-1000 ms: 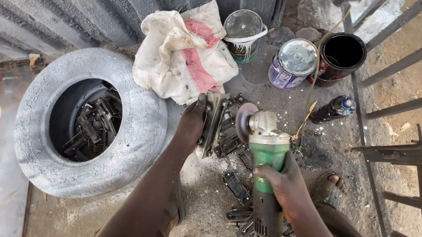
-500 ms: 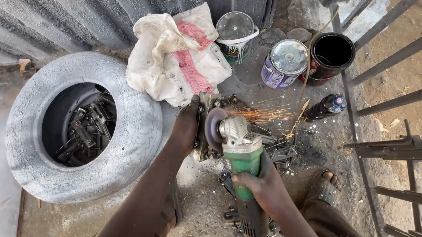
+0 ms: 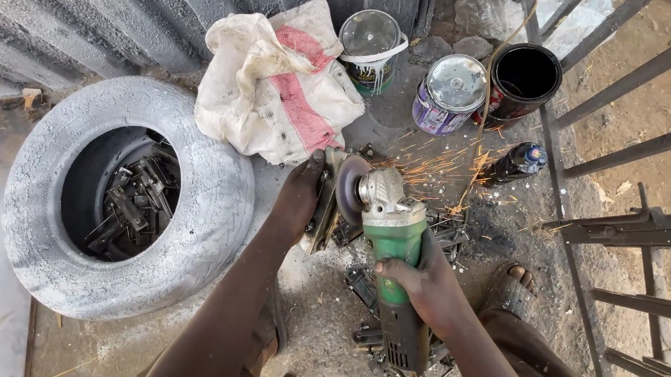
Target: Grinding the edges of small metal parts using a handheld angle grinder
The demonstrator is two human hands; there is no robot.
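Note:
My right hand grips the body of a green angle grinder. Its round disc presses against a flat metal piece that my left hand holds upright on the ground. Orange sparks fly off to the right of the disc. More small dark metal pieces lie on the ground under the grinder.
A grey painted tyre at the left holds several metal brackets. A white and red sack, two lidded paint tins, an open black tin and a dark bottle stand behind. Metal bars run along the right. My sandalled foot rests nearby.
The grinder disc has come against the metal piece and the spray of sparks to the right has grown. My left hand keeps its hold on the piece.

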